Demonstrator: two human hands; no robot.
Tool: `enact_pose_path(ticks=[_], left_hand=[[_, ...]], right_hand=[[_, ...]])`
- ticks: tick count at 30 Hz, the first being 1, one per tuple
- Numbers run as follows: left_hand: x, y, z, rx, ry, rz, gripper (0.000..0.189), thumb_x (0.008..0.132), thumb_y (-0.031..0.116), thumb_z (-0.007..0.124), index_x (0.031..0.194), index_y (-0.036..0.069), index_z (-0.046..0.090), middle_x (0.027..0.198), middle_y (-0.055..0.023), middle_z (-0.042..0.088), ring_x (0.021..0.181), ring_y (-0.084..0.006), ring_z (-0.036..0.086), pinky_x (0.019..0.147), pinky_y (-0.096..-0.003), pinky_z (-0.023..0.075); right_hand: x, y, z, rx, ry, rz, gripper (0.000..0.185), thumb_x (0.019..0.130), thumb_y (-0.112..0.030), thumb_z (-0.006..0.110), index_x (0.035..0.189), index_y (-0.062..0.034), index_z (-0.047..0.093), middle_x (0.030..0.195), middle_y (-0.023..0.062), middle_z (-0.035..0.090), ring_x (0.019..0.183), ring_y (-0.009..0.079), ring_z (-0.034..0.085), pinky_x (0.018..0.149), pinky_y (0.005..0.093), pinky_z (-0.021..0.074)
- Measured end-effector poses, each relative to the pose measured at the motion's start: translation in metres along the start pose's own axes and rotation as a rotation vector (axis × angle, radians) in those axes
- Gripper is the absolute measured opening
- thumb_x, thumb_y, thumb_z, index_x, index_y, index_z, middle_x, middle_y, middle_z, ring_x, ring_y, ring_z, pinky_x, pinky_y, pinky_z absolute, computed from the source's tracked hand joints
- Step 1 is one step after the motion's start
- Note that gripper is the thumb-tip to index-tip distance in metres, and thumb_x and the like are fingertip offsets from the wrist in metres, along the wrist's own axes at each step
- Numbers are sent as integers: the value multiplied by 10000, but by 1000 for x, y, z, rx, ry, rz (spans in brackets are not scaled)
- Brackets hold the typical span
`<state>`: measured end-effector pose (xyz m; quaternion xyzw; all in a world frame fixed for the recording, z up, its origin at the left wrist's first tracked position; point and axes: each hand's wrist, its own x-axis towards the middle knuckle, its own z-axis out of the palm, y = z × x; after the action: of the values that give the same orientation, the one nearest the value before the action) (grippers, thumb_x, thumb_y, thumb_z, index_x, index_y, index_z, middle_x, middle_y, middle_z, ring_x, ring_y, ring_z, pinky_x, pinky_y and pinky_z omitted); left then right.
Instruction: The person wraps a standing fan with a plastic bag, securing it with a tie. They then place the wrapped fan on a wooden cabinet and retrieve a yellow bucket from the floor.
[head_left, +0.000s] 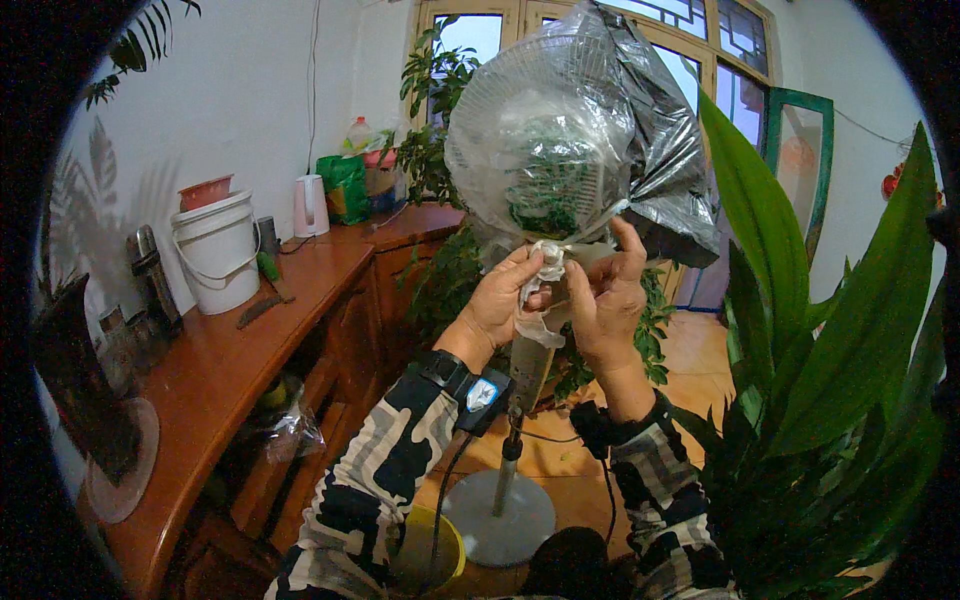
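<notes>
A pedestal fan (544, 150) stands upright before me, its round cage wrapped in clear plastic film, with a dark silvery plastic sheet (660, 112) over its back and right side. Just below the cage, my left hand (502, 296) pinches a bunched, knotted part of the clear plastic (551, 259) between thumb and fingers. My right hand (611, 292) is close beside the knot on the right, thumb near it and index finger raised towards a twisted strand of the plastic; whether it grips any plastic cannot be told. The fan's pole runs down to a round grey base (500, 517).
A brown wooden counter (330, 289) runs along the left, bearing a white bucket (217, 251), a pink-and-white kettle (310, 206) and a knife (260, 309). A large leafy plant (810, 360) crowds the right. A yellow-rimmed bin (459, 551) stands left of the fan base.
</notes>
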<state>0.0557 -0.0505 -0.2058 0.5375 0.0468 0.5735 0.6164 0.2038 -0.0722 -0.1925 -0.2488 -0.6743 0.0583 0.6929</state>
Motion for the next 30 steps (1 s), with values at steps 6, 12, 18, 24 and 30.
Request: enact_pose_path(ticks=[6,12,18,24,30], left_hand=[[5,9,-8,374,58,-43,176,971,254,460,1002,110,555,809,47,554,560,-26,441,462,-171,351],[15,4,-11,746,108,121,214,968,245,466,978,54,561,854,28,569,756,-53,488,668,-226,405],[13,-10,1,702,281,247,133,934,149,510,938,23,555,779,7,555,640,-58,478,562,-230,414],[6,7,-2,688,174,97,152,865,76,576,1006,22,586,776,6,566,615,-48,470,526,-211,381],[15,4,-12,1104,161,230,175,826,94,599,998,65,611,820,12,602,651,-46,485,562,-219,404]], right_hand=[[24,7,7,-327,-257,-357,199,776,-104,628,894,-27,488,809,204,567,746,402,565,647,457,457],[28,20,15,-450,-281,-388,141,795,-94,581,794,-12,467,742,216,550,687,415,558,589,476,454],[27,27,16,-369,-238,-383,167,795,-124,599,821,-14,476,742,222,566,704,423,572,594,482,458],[22,23,4,-306,-372,-133,200,830,-191,579,846,0,524,746,237,592,720,427,581,621,482,454],[33,19,2,-307,-497,-155,226,831,-206,562,804,18,583,742,234,596,686,403,586,606,454,451]])
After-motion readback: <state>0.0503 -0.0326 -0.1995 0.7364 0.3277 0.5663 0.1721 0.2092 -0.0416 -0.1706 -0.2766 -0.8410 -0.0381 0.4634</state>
